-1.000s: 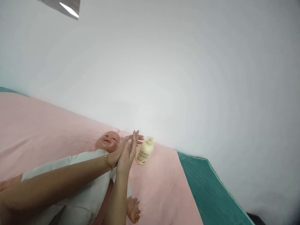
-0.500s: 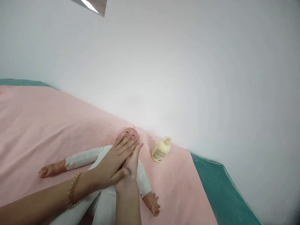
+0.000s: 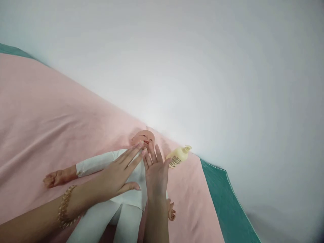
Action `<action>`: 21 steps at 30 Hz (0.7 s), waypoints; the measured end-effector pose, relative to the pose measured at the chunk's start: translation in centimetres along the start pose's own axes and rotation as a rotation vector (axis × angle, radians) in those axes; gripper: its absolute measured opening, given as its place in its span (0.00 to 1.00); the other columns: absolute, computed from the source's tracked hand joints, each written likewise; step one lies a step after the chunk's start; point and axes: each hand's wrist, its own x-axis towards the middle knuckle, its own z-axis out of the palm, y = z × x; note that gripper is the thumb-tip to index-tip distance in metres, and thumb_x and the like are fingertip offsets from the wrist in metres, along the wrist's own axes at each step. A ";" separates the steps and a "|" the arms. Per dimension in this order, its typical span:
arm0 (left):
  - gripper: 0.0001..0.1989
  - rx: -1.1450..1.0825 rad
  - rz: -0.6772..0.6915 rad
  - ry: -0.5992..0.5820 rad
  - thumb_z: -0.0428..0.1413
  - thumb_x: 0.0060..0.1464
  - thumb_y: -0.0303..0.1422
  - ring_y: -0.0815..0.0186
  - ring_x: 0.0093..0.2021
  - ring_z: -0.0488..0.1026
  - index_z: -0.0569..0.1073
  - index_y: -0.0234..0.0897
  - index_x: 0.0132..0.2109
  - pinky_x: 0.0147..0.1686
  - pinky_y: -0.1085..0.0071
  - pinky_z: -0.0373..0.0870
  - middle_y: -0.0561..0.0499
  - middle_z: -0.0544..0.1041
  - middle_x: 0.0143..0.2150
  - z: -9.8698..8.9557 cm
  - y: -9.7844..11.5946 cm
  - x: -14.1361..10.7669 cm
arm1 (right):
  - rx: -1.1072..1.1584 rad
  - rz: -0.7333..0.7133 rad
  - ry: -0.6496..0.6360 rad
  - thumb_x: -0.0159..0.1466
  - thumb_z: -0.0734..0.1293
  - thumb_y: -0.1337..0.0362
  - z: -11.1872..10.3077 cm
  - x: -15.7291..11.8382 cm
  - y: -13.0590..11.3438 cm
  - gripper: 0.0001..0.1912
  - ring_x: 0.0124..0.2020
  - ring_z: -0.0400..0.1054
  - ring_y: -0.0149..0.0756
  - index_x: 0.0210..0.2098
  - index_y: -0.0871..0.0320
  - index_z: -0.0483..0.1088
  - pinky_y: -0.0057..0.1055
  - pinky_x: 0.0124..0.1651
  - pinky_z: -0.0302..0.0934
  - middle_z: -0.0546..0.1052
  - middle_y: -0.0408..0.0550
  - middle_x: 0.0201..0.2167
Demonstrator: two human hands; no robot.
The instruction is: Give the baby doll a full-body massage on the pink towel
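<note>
My left hand (image 3: 120,177), with a beaded bracelet (image 3: 66,207) at its wrist, is held back up over the doll's chest, fingers stretched out. Close beside it, my right hand (image 3: 157,172) is turned palm up with its fingers spread. Neither hand holds anything. Beneath them a baby doll (image 3: 131,199) in white clothes lies on its back, its bald head beyond my fingertips. Parts of its chest and one arm are hidden by my hands. A pale yellow pump bottle (image 3: 180,155) stands just right of my right hand, which covers a bit of its lower edge.
A pink cloth (image 3: 50,135) lies under the doll and the bottle. Green covering (image 3: 222,192) shows past its right edge and at the far left corner. A plain white wall (image 3: 202,67) rises directly behind the doll's head.
My hands were pressed together palm to palm; they have come apart, the right one moving right and opening upward. The doll's face is now uncovered. The view has tilted.
</note>
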 end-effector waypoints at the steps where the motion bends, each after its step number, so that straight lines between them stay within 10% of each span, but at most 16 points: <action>1: 0.46 0.032 -0.008 0.038 0.47 0.63 0.52 0.48 0.73 0.42 0.32 0.34 0.73 0.67 0.54 0.50 0.36 0.41 0.74 -0.2 -0.6 0.1 | -0.035 0.004 -0.016 0.69 0.43 0.39 -0.2 -0.6 0.6 0.38 0.63 0.64 0.46 0.65 0.53 0.63 0.52 0.64 0.57 0.68 0.54 0.63; 4: 0.45 0.117 0.018 0.100 0.46 0.63 0.53 0.46 0.73 0.42 0.34 0.35 0.74 0.67 0.50 0.46 0.37 0.46 0.74 -1.0 -1.9 0.5 | -0.276 -0.038 -0.117 0.69 0.53 0.40 -0.4 -3.0 1.7 0.30 0.64 0.63 0.47 0.58 0.48 0.71 0.50 0.67 0.54 0.72 0.50 0.59; 10: 0.40 0.138 0.040 0.115 0.48 0.64 0.49 0.44 0.72 0.45 0.43 0.39 0.74 0.67 0.46 0.44 0.38 0.52 0.73 -1.2 -1.8 0.6 | -0.745 -0.202 -0.720 0.69 0.61 0.51 0.3 -4.0 0.3 0.16 0.61 0.66 0.43 0.54 0.39 0.73 0.50 0.73 0.35 0.78 0.40 0.51; 21: 0.33 0.104 0.146 -0.051 0.50 0.64 0.47 0.49 0.70 0.53 0.56 0.37 0.71 0.67 0.51 0.50 0.40 0.63 0.68 -0.3 -1.3 0.0 | -1.011 -0.116 -0.402 0.72 0.55 0.50 -3.7 -2.0 4.6 0.29 0.74 0.32 0.45 0.70 0.46 0.48 0.59 0.71 0.28 0.48 0.44 0.72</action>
